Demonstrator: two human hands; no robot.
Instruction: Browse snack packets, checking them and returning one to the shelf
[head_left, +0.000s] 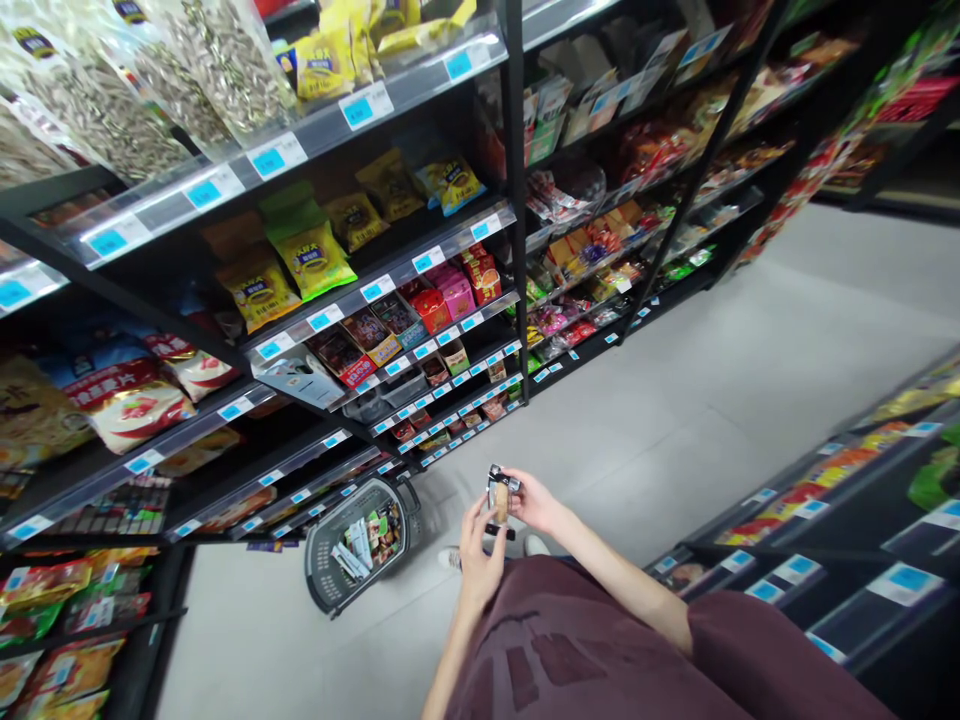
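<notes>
Both my hands hold one small clear snack packet [500,495] with a brown piece inside, low in the middle of the head view, in front of my maroon shirt. My left hand [478,552] pinches the packet from below and from the left. From the right, my right hand [534,498] grips its upper side with curled fingers. A grey shopping basket [321,560] stands on the floor just to the left of my hands, with several packets lying in it.
Black store shelves [390,275] full of snack bags and boxes, with blue price tags, run along the left and far side. Another shelf unit [847,520] stands at the right. A pale grey floor aisle [720,380] runs between them.
</notes>
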